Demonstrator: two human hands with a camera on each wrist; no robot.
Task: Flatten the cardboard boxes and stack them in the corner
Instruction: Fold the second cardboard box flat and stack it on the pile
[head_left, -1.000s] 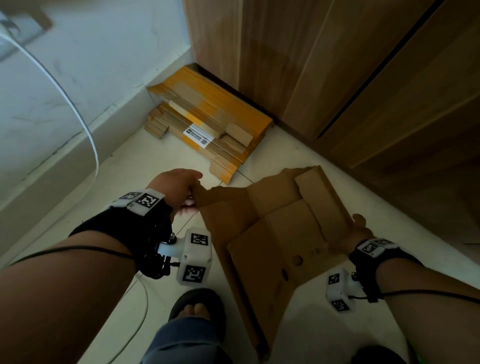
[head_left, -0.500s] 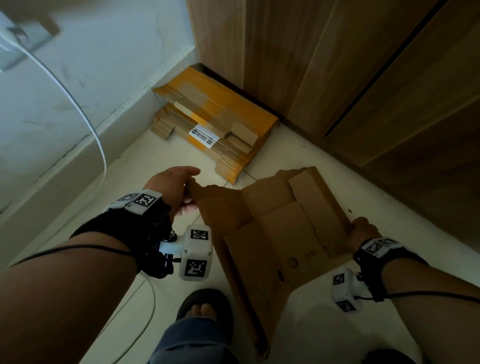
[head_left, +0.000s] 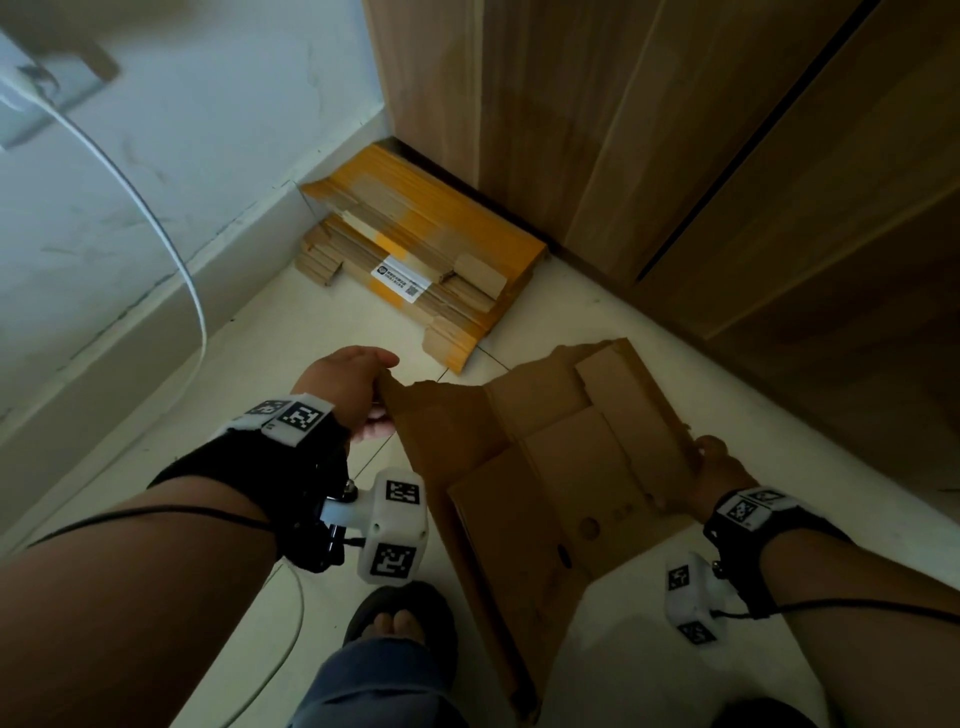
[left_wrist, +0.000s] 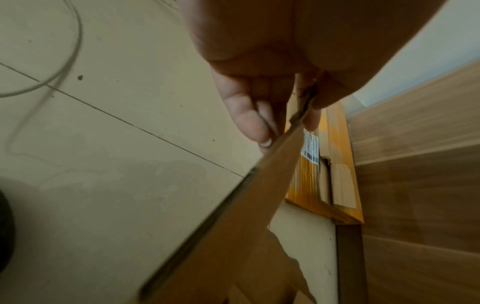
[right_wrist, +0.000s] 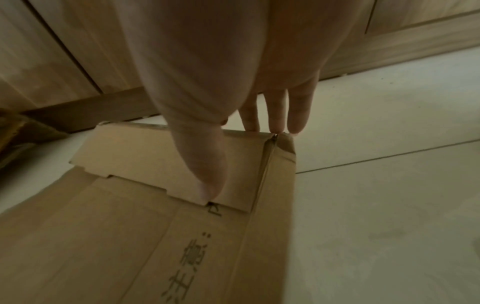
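I hold a flattened brown cardboard box (head_left: 561, 478) above the floor, tilted, between both hands. My left hand (head_left: 358, 389) pinches its torn left corner (left_wrist: 298, 115) between thumb and fingers. My right hand (head_left: 719, 470) grips the right edge, thumb on the top flap (right_wrist: 207, 185) and fingers (right_wrist: 275, 115) wrapped under the edge. Printed characters show on the box (right_wrist: 192, 267) in the right wrist view. A stack of flattened yellow-brown boxes (head_left: 415, 254) with a white label lies in the corner ahead; the same stack (left_wrist: 330, 176) shows in the left wrist view.
A wooden cabinet (head_left: 675, 130) bounds the corner on the right, a pale wall with skirting (head_left: 130, 291) on the left. A white cable (head_left: 171, 249) hangs from a wall socket down to the tiled floor (head_left: 322, 322). My sandalled foot (head_left: 400, 618) stands below the box.
The box and both hands have drifted slightly forward toward the corner stack. Both grips are unchanged.
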